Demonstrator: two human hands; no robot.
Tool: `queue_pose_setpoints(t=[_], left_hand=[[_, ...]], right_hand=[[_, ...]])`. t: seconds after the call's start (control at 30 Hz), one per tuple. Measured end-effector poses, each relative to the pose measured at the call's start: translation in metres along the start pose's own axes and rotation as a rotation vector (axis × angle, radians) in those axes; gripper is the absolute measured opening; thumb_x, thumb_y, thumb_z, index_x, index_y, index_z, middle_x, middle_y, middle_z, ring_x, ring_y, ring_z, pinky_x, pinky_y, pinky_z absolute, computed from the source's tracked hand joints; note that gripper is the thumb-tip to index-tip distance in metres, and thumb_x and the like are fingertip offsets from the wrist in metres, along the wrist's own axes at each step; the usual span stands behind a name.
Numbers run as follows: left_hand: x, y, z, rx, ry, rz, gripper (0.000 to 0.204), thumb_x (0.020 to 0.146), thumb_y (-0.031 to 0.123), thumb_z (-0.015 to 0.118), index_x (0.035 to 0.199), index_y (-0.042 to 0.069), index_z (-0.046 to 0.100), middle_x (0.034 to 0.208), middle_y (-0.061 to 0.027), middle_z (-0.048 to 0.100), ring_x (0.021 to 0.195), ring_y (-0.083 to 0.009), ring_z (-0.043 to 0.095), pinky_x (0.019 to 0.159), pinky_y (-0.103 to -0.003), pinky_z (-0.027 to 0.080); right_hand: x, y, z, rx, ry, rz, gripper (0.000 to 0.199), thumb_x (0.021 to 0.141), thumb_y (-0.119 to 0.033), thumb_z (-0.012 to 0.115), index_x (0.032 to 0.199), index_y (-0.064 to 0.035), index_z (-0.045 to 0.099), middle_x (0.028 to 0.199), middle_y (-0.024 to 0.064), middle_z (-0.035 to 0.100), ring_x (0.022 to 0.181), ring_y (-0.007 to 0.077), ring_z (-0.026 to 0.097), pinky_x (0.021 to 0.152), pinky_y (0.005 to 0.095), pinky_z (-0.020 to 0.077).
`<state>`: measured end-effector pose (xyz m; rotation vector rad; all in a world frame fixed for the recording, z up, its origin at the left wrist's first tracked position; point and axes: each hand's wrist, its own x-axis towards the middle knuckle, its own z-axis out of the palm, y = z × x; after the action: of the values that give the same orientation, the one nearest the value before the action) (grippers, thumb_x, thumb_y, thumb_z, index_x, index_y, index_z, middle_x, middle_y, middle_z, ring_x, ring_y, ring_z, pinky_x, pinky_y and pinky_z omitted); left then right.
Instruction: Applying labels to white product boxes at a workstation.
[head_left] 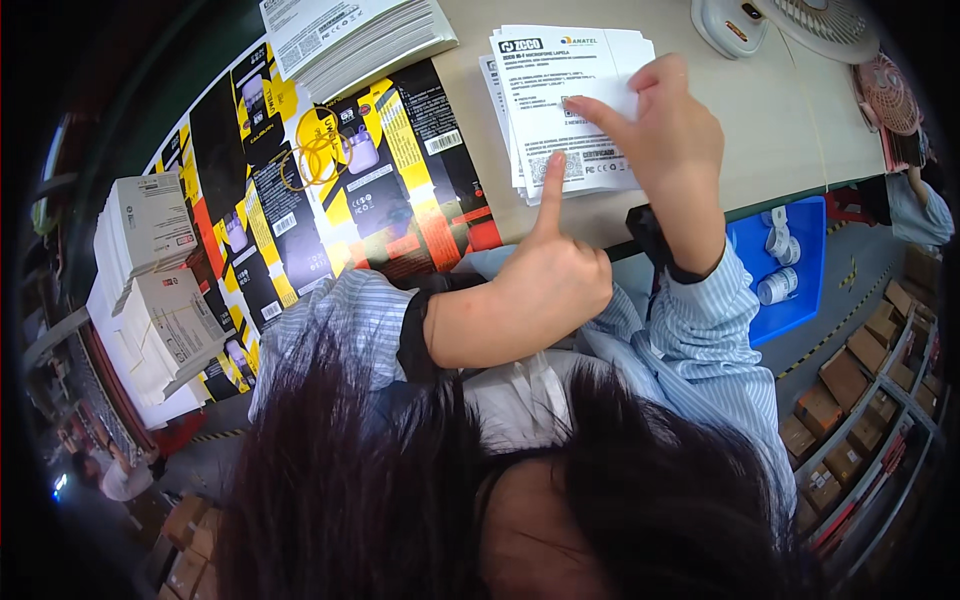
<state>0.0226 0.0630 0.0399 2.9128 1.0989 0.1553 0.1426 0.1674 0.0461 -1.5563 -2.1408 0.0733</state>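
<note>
A stack of white printed cards [535,105] lies on the table in front of me, its lower sheets fanned out a little at the left edge. My left hand [565,275] presses or hovers with its outstretched index finger at the stack's near edge, over a printed code; the other fingers are curled in. Above the right side of the stack is my right hand [680,135], thumb and index finger spread apart, with nothing visible between them. The thumb tip is over the middle of the top card. Whether it touches the paper I cannot tell.
Yellow-and-black printed sheets [385,190] cover the table's left part, with yellow rubber bands [320,155] on them. Thick paper stacks stand at the back [375,45] and far left [150,230]. A white fan [735,25] stands back right; a blue bin [810,270] holds white rolls.
</note>
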Motion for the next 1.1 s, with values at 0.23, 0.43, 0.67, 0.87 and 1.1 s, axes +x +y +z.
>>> queue_pose_setpoints(t=[0.23, 0.43, 0.67, 0.87, 1.1], left_hand=[[0.001, 0.001, -0.004, -0.016, -0.027, -0.013, 0.029, 0.077, 0.025, 0.059, 0.059, 0.004, 0.051, 0.044, -0.0042, 0.048, 0.043, -0.0201, 0.056, 0.099, -0.071, 0.008], [-0.017, -0.007, -0.049, -0.234, -0.027, 0.047, 0.030, 0.076, 0.031, 0.063, 0.064, 0.007, 0.052, 0.049, -0.0038, 0.051, 0.052, -0.0214, 0.059, 0.102, -0.060, 0.021], [-0.027, -0.024, -0.082, -0.386, 0.157, -0.032, 0.025, 0.073, 0.029, 0.067, 0.070, 0.007, 0.054, 0.054, -0.0051, 0.053, 0.056, -0.0250, 0.057, 0.098, -0.045, 0.036], [-0.026, -0.032, -0.094, -0.493, 0.296, -0.034, 0.023, 0.074, 0.028, 0.067, 0.079, 0.006, 0.061, 0.059, -0.0054, 0.058, 0.055, -0.0248, 0.056, 0.075, -0.034, 0.050], [-0.039, -0.030, -0.139, -0.744, 0.437, 0.219, 0.021, 0.073, 0.023, 0.069, 0.086, 0.006, 0.066, 0.065, -0.0051, 0.062, 0.050, -0.0137, 0.053, 0.052, -0.029, 0.043]], right_hand=[[0.009, 0.017, -0.001, 0.113, 0.085, 0.012, 0.053, 0.072, -0.044, 0.068, 0.099, -0.0035, 0.048, 0.090, 0.0163, 0.059, 0.084, 0.0282, 0.059, 0.068, 0.0388, 0.0450], [-0.034, 0.006, -0.030, 0.027, -0.214, -0.528, 0.072, 0.064, -0.027, 0.074, 0.126, -0.0094, 0.043, 0.128, 0.0132, 0.045, 0.121, 0.0264, 0.042, 0.103, 0.0483, 0.0244], [-0.042, 0.025, -0.066, 0.011, 0.024, -0.763, 0.021, 0.073, -0.012, 0.062, 0.094, -0.0101, 0.066, 0.096, 0.0079, 0.066, 0.092, 0.0216, 0.063, 0.086, 0.0372, 0.0481], [-0.044, 0.082, -0.075, -0.021, 0.450, -0.517, 0.018, 0.077, -0.001, 0.060, 0.092, -0.0057, 0.067, 0.089, 0.0096, 0.067, 0.088, 0.0226, 0.065, 0.083, 0.0376, 0.0483], [-0.064, 0.143, -0.009, 0.001, 0.033, -0.311, 0.026, 0.079, -0.004, 0.060, 0.104, -0.0068, 0.062, 0.111, 0.0096, 0.060, 0.103, 0.0265, 0.057, 0.084, 0.0345, 0.0478]])
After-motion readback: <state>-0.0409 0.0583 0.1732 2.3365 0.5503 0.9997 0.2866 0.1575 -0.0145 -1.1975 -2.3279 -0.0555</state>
